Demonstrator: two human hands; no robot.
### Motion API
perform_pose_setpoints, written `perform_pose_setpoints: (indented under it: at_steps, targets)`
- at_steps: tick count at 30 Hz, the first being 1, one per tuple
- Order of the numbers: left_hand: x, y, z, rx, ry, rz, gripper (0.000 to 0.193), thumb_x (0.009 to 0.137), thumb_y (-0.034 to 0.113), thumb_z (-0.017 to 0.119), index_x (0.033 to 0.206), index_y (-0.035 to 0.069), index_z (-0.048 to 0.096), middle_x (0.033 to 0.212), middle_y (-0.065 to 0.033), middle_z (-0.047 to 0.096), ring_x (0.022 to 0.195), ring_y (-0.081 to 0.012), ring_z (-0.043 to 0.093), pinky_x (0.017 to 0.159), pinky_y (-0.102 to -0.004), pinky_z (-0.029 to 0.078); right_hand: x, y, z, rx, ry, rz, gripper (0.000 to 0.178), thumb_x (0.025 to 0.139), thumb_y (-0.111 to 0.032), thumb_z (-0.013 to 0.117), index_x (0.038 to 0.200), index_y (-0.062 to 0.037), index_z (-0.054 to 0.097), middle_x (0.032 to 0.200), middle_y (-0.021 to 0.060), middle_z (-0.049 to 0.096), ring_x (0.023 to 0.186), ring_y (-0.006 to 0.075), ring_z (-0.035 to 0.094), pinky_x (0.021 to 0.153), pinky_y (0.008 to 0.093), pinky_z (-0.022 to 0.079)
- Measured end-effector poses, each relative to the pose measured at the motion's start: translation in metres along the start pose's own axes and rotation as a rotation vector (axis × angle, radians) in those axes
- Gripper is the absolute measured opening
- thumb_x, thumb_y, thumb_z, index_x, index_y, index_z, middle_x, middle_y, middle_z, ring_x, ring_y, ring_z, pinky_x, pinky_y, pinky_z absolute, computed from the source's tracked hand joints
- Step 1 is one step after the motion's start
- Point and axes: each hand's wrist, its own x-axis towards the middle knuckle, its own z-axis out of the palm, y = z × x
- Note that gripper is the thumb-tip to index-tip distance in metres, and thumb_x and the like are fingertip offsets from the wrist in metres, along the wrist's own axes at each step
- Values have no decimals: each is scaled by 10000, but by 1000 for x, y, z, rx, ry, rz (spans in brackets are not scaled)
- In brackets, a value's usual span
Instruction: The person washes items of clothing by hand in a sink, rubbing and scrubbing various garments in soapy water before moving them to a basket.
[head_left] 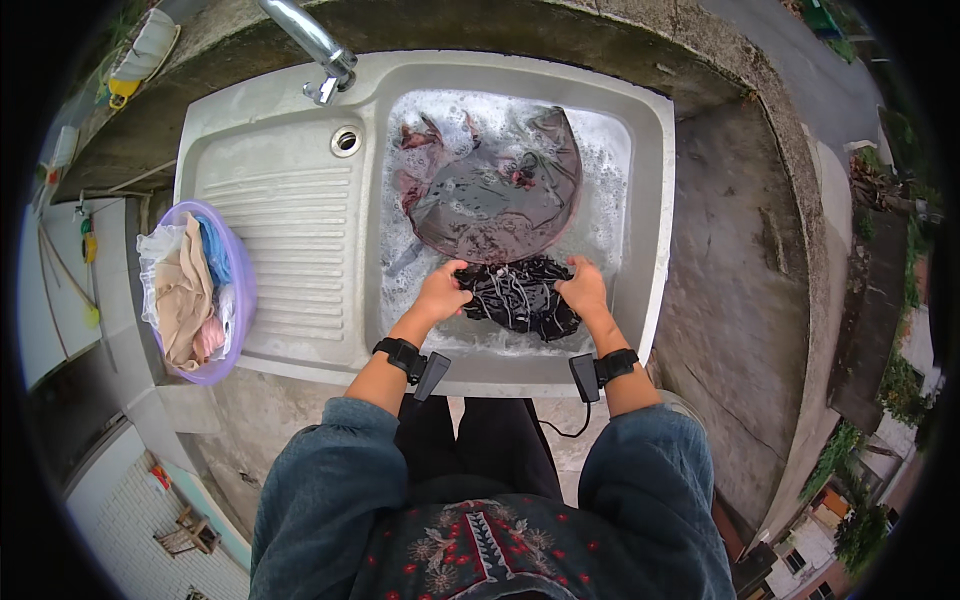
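Over the near part of the soapy basin, a wet black cloth with thin white lines (pixel 522 298) stretches between my two hands. My left hand (pixel 440 294) grips its left end, with the thumb on top. At the other end, my right hand (pixel 584 290) pinches the cloth the same way. Just beyond it, a large dark, brownish wet garment (pixel 500 205) lies in the sudsy water, ballooned up in places. Reddish cloth (pixel 420 150) shows at its far left. The rest of the black cloth's underside is hidden.
The white sink (pixel 655 200) has a ribbed washboard (pixel 275 260) on the left, with a drain hole (pixel 346 141). A chrome tap (pixel 318 45) reaches over it from behind. A purple basin (pixel 245 300) of clothes stands at the left edge. Concrete walls surround the sink.
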Motion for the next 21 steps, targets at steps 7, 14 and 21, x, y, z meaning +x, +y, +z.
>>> perform_pose_setpoints:
  at_steps: [7,14,21]
  targets:
    - [-12,3,12,773,77,146,545,741,143,611,1266,191,473,1325,-109,364,1171,-378,374,956,-423,377,-60,-30,85,-551,-40,-205,578,695,-325,717,1191,-145,481,1386,158,261,1251,468,206,857,564,416]
    - [2,1,11,812,-220,-44,426,824,130,484,1246,186,504,1389,-95,328,1241,-373,345,973,-545,316,-2,-8,87,-371,-116,-202,253,699,-194,615,932,-94,627,959,112,626,946,312,571,790,366,465]
    - [-42,32,-7,188,-166,336,298,780,201,536,1004,5,552,859,-116,594,807,-226,557,726,-331,425,-94,-44,6,7,43,-146,199,737,-173,561,875,-34,592,755,128,616,719,223,588,681,319,449]
